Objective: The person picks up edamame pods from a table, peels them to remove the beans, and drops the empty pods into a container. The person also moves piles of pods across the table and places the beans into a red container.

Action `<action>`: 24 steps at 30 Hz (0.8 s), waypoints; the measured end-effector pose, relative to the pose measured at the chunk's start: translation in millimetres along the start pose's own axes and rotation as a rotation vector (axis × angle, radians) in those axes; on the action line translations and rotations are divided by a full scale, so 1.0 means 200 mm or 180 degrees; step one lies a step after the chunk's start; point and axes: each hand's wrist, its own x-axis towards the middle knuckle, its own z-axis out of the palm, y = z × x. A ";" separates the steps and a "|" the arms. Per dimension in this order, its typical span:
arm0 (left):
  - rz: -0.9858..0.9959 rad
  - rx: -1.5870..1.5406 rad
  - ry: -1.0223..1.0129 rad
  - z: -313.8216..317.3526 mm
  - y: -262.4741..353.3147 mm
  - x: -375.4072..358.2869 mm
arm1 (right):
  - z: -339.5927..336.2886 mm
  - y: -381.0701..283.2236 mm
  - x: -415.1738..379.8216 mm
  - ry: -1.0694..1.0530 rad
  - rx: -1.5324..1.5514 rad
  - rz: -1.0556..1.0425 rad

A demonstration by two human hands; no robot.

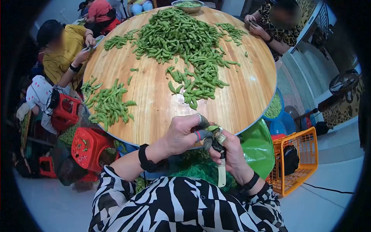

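Close to the table's near edge my two hands meet. My left hand (184, 133), with dark covers on thumb and fingertip, is closed in a pinch on one end of a green soybean pod (212, 128). My right hand (231, 152) is wrapped round a pale-handled tool (222, 176), its handle pointing down toward my lap. The tool's working end is hidden among my fingers beside the pod. Beyond my hands, a large heap of soybean pods (177, 34) covers the table's far middle and trails toward me.
The round wooden table (150, 85) also bears a smaller pod pile (110, 102) at left and a metal bowl (188, 5) at the far edge. Co-workers sit left and right. Red stools (87, 149), an orange crate (295, 162) and a blue basin (275, 106) of beans surround it.
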 end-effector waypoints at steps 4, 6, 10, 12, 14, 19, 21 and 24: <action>-0.0467 -0.0640 0.0224 0.03 0.00 -0.03 | 0.05 0.02 -0.02 0.0065 -0.0062 -0.0136; -0.0554 -0.1021 0.0347 0.03 0.00 -0.02 | 0.05 0.01 -0.03 0.0132 -0.0083 -0.0168; -0.1467 -0.1763 0.0035 0.02 0.02 -0.01 | 0.05 -0.02 -0.02 0.0325 -0.0947 -0.0337; -0.1429 -0.1708 0.0018 0.02 0.01 -0.01 | 0.03 -0.02 -0.02 0.0450 -0.1288 -0.0469; -0.1564 -0.1721 -0.0190 0.01 -0.01 -0.02 | -0.02 -0.01 -0.01 0.0518 -0.1599 -0.0719; -0.1486 -0.1781 -0.0384 0.04 0.01 -0.04 | -0.04 -0.03 0.01 0.0542 -0.1863 -0.0849; -0.1664 -0.1816 -0.0482 0.04 0.02 -0.05 | -0.04 -0.04 0.01 0.0423 -0.1943 -0.0764; -0.1183 -0.1849 -0.0152 0.08 0.02 -0.05 | -0.02 -0.05 0.00 0.0549 -0.1584 -0.0492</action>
